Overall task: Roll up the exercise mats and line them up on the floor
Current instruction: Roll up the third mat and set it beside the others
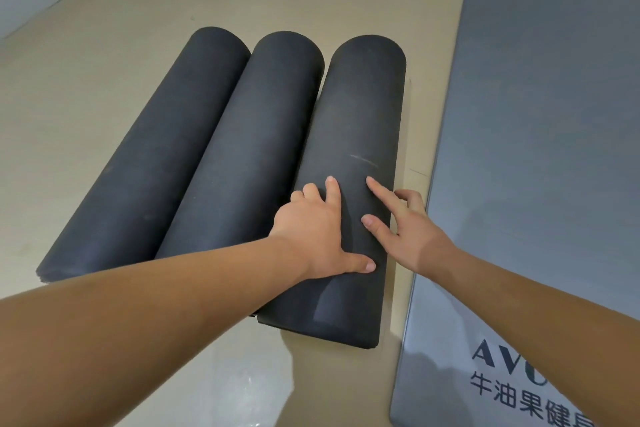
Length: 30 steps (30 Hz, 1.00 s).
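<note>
1. Three dark charcoal foam exercise mats, each rolled into a long cylinder, lie side by side and touching on the beige floor point(104, 97): the left roll point(149, 156), the middle roll point(242, 149) and the right roll point(349, 156).
2. The left hand point(311, 236) lies flat and open on the right roll, fingers spread; its forearm hides the near ends of the left and middle rolls.
3. The right hand point(412, 236) is open too, thumb and forefinger on that roll's right side, the other fingers curled behind it and partly hidden.
4. A flat grey rubber mat point(536, 149) lies unrolled near the right roll, cut off by the picture's right and bottom edges; its printed lettering is only partly readable.
</note>
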Each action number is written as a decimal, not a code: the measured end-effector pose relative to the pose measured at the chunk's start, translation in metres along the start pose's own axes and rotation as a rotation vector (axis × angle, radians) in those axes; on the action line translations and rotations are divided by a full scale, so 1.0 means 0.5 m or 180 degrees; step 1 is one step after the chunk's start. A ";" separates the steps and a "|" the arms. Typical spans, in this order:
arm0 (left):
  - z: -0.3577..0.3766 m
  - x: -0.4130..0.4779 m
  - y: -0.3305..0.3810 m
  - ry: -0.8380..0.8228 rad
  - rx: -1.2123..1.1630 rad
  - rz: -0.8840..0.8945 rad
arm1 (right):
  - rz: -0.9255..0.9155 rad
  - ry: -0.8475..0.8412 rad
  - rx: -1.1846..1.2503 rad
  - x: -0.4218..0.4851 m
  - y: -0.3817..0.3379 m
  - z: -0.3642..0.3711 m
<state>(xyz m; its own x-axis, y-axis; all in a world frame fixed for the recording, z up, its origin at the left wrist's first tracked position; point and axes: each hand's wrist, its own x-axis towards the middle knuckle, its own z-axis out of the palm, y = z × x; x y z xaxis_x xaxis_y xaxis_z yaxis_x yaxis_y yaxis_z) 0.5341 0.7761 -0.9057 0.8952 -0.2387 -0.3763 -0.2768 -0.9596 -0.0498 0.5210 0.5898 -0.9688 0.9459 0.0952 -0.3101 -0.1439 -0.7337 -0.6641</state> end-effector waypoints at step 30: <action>-0.058 0.042 -0.084 -0.0530 -0.1254 -0.0235 | 0.0260 -0.0190 0.0492 -0.036 -0.080 0.009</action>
<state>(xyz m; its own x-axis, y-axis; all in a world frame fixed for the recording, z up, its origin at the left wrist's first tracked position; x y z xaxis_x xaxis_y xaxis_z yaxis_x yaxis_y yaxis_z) 0.5750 0.8073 -0.8845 0.8302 -0.1709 -0.5307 -0.0308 -0.9645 0.2624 0.5086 0.6204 -0.9397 0.9109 0.0827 -0.4042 -0.2669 -0.6290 -0.7301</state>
